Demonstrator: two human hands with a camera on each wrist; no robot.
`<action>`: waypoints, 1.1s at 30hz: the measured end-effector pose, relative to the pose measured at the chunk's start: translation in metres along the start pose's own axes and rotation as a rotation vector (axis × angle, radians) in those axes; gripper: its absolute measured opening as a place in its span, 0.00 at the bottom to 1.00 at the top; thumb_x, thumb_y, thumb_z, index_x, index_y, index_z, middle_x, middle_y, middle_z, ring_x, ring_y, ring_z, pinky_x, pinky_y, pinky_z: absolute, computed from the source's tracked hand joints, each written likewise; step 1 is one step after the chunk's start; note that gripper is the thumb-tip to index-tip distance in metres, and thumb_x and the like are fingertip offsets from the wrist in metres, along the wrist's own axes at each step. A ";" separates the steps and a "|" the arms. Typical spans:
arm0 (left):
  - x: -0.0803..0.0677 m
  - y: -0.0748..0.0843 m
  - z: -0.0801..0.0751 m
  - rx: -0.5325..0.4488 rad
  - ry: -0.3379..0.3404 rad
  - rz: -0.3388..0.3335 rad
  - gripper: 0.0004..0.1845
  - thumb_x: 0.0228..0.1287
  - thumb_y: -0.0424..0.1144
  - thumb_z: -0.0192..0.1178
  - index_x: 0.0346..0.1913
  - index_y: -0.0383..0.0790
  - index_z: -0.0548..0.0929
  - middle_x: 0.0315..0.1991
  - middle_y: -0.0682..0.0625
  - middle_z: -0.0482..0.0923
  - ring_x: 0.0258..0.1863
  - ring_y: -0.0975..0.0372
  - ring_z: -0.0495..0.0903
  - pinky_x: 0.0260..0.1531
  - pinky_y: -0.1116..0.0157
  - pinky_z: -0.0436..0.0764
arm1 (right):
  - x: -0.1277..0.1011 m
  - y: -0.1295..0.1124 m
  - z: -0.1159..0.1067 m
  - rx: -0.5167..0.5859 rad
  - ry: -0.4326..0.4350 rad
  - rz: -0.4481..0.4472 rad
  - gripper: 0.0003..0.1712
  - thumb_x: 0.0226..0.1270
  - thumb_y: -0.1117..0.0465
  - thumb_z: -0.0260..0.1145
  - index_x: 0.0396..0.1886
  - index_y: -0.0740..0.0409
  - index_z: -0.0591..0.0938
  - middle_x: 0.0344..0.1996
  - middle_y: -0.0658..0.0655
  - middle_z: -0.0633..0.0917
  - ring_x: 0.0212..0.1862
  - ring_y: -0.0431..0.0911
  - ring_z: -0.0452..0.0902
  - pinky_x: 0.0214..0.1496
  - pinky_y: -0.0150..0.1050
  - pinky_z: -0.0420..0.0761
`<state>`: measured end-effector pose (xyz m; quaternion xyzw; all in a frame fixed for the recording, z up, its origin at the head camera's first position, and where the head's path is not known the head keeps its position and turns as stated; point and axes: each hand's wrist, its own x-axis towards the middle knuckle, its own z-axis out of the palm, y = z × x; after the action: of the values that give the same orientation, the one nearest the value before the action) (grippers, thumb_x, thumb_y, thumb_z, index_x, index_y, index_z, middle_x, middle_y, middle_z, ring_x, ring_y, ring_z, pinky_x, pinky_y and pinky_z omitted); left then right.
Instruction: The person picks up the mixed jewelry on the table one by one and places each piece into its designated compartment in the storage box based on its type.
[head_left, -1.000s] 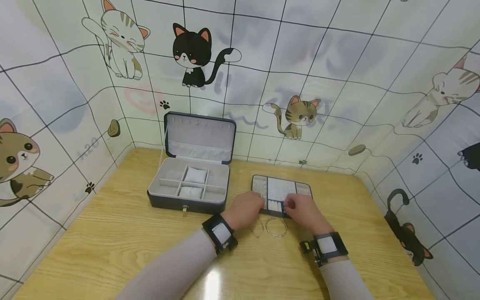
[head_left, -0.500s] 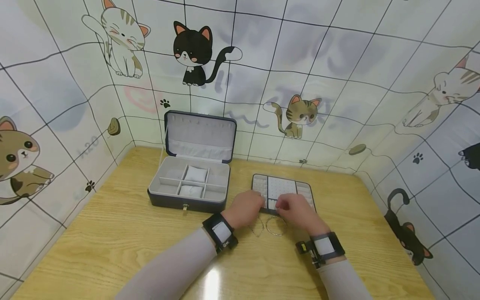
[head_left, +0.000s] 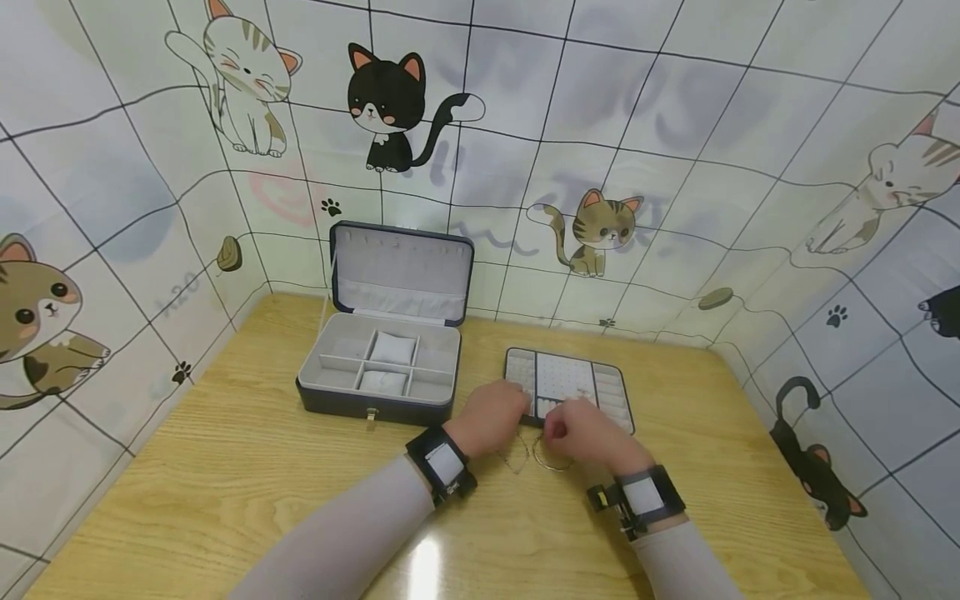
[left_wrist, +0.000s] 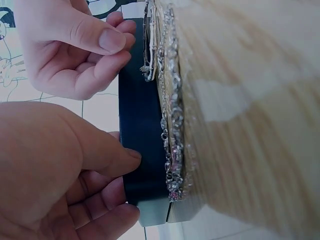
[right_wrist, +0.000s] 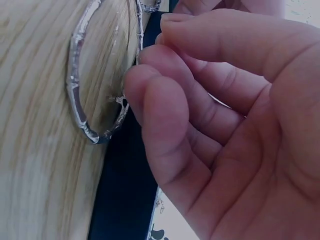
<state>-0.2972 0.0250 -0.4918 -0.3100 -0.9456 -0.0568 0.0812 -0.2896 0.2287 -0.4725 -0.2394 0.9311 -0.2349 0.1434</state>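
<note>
— Far left? Open jewellery box (head_left: 378, 367) on the worktop (head_left: 225, 483), lid upright, well apart from both hands. Broad bare wood in front of it and toward the left wall.

— Next along? Left hand (head_left: 489, 419) at the near left corner of the dark insert tray (head_left: 600, 385), thumb and fingers pressed on its side wall; from the left wrist, thumb tip flat on the dark edge (left_wrist: 145, 145). Front rim of the tray hidden under both hands.

— Between the hands? Thin chain (head_left: 513, 454) on the wood just in front of the tray, barely legible from the head; closer, links bunched against the tray's base (left_wrist: 172, 130).

— And the bangle? Silver bangle (head_left: 553, 455) flat on the worktop, touching the tray's front edge, far arc covered by the right hand (head_left: 585, 433). From the right wrist, curled fingertips (right_wrist: 150, 95) at the bangle (right_wrist: 80, 85); actual pinch not possible to confirm.

— Right side? Tray's right end clear, open wood beyond to the wall.
</note>
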 end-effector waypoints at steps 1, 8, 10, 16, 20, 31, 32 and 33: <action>0.000 0.000 0.000 0.001 0.000 -0.001 0.08 0.73 0.34 0.61 0.41 0.51 0.88 0.38 0.55 0.86 0.40 0.61 0.83 0.35 0.64 0.82 | 0.000 0.000 0.000 -0.001 -0.004 -0.001 0.10 0.61 0.68 0.72 0.26 0.48 0.87 0.23 0.43 0.84 0.26 0.40 0.76 0.31 0.35 0.78; 0.000 0.000 -0.001 0.015 -0.004 0.001 0.08 0.73 0.34 0.61 0.41 0.51 0.88 0.38 0.55 0.87 0.40 0.61 0.84 0.34 0.64 0.82 | -0.001 0.001 0.004 0.004 -0.049 -0.008 0.08 0.57 0.67 0.76 0.28 0.48 0.88 0.27 0.43 0.86 0.27 0.40 0.78 0.31 0.36 0.80; 0.000 0.000 -0.001 0.015 -0.003 0.002 0.08 0.73 0.34 0.61 0.41 0.51 0.88 0.39 0.55 0.87 0.41 0.61 0.84 0.33 0.63 0.83 | -0.001 0.000 0.005 -0.009 -0.056 -0.034 0.07 0.56 0.66 0.77 0.27 0.48 0.89 0.26 0.43 0.85 0.27 0.39 0.77 0.31 0.35 0.80; 0.000 -0.001 -0.001 0.006 -0.001 0.003 0.07 0.73 0.34 0.61 0.40 0.51 0.87 0.38 0.55 0.86 0.39 0.62 0.83 0.33 0.64 0.82 | 0.001 -0.003 0.008 -0.029 -0.081 -0.066 0.09 0.54 0.65 0.79 0.25 0.47 0.88 0.23 0.41 0.85 0.25 0.37 0.76 0.29 0.34 0.79; 0.000 -0.001 0.000 0.005 -0.001 0.005 0.07 0.73 0.34 0.62 0.40 0.51 0.88 0.38 0.55 0.86 0.39 0.62 0.83 0.33 0.64 0.82 | 0.001 -0.003 0.010 -0.029 -0.096 -0.068 0.11 0.54 0.68 0.78 0.23 0.48 0.86 0.21 0.42 0.84 0.23 0.37 0.74 0.28 0.34 0.77; 0.000 -0.001 0.000 0.010 0.004 0.005 0.08 0.73 0.34 0.61 0.40 0.51 0.88 0.37 0.55 0.86 0.38 0.62 0.82 0.33 0.64 0.81 | -0.001 -0.007 0.011 -0.088 -0.076 -0.068 0.13 0.49 0.71 0.72 0.20 0.47 0.84 0.18 0.41 0.80 0.22 0.37 0.71 0.26 0.33 0.73; 0.000 0.000 0.000 0.009 0.001 0.004 0.08 0.73 0.35 0.61 0.40 0.51 0.88 0.37 0.55 0.86 0.38 0.62 0.82 0.33 0.64 0.81 | -0.001 -0.008 0.011 -0.095 -0.074 -0.068 0.13 0.48 0.71 0.72 0.20 0.47 0.83 0.18 0.42 0.79 0.22 0.37 0.70 0.26 0.33 0.72; 0.000 0.000 0.000 0.008 0.000 0.002 0.08 0.73 0.34 0.61 0.40 0.51 0.88 0.37 0.56 0.86 0.38 0.62 0.83 0.33 0.64 0.81 | -0.001 -0.008 0.012 -0.103 -0.073 -0.065 0.13 0.48 0.71 0.71 0.19 0.47 0.83 0.17 0.42 0.78 0.21 0.37 0.70 0.25 0.33 0.72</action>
<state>-0.2971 0.0246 -0.4919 -0.3108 -0.9454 -0.0531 0.0825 -0.2814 0.2185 -0.4782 -0.2847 0.9279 -0.1824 0.1573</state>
